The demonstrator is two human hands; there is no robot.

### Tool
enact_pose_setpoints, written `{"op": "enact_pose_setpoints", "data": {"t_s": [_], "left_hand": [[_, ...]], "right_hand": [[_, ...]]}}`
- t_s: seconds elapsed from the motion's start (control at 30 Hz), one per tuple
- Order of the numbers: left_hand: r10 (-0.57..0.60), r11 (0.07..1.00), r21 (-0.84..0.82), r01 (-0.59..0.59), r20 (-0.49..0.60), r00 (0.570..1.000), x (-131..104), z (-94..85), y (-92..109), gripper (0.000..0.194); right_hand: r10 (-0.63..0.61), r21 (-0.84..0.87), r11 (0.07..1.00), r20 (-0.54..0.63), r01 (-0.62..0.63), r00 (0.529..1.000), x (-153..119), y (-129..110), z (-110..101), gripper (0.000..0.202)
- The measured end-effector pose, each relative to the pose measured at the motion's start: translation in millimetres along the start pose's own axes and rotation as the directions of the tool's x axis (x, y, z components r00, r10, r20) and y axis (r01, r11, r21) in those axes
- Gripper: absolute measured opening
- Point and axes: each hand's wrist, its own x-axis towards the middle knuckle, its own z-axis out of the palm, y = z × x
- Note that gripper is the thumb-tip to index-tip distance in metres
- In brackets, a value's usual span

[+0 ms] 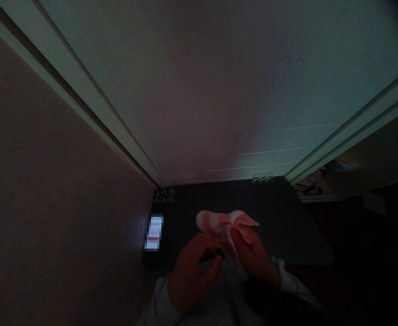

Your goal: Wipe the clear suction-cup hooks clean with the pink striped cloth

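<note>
A small pink-and-white striped cloth piece that looks like a sock is held up in front of me, its rounded end pointing left. Its loose, folded edges hang at the right and below. My right hand is closed around those folds, with its fingers partly hidden by the fabric. Just left and below, my left hand is curved, thumb and forefinger a little apart, the fingertips close to the underside of the cloth. In this dim light I cannot tell whether they touch it.
Below my hands is a dark tabletop against a pale panel with a raised heart. A lit phone lies at its left edge by the wall. Small clear objects stand at the back left and back right.
</note>
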Motion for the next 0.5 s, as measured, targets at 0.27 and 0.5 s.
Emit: {"op": "enact_pose_setpoints", "data": {"t_s": [0.27,0.5], "left_hand": [[-0.137,0.99,-0.02,0.137,-0.008,0.991,-3.7,-0.5,0.3,0.02],[-0.212,0.977,-0.037,0.211,-0.045,0.976,-3.0,-1.7,1.9,0.023]], "right_hand": [[0.094,0.109,0.99,-0.025,-0.091,0.995,-2.0,-3.3,-1.8,0.045],[0.249,0.249,0.941,-0.044,-0.231,0.967,-2.4,-4.3,0.8,0.047]]}}
